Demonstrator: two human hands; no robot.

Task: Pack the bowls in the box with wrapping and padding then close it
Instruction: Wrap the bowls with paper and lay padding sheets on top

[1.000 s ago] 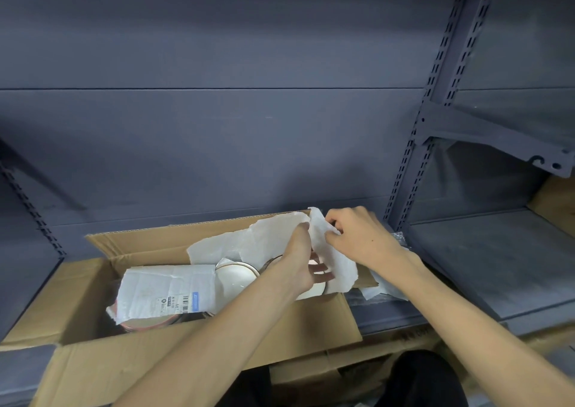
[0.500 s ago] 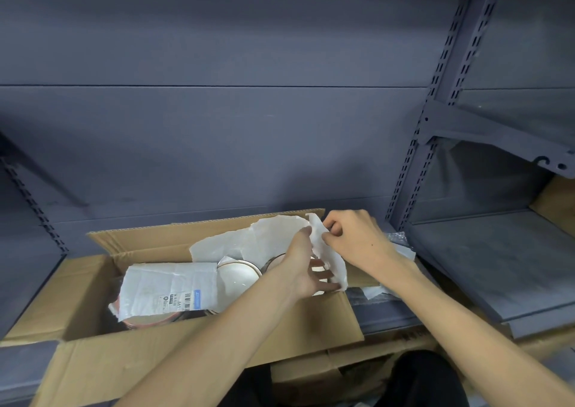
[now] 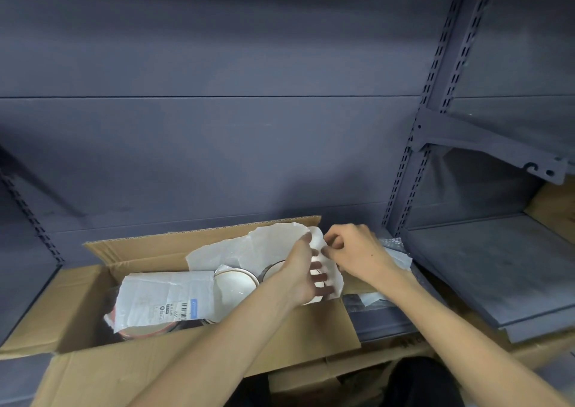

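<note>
Left hand (image 3: 300, 274) fingers veiled by wrapping paper (image 3: 249, 247), bowl (image 3: 236, 282) half-hidden

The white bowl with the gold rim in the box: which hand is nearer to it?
Left. The left hand holds paper just right of the gold-rimmed bowl; the right hand is farther right, past the paper.

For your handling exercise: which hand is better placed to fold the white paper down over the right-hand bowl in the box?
The left hand. It already spreads over that bowl with its fingers behind the white paper; the right hand only pinches the sheet's edge, beside the box.
</note>
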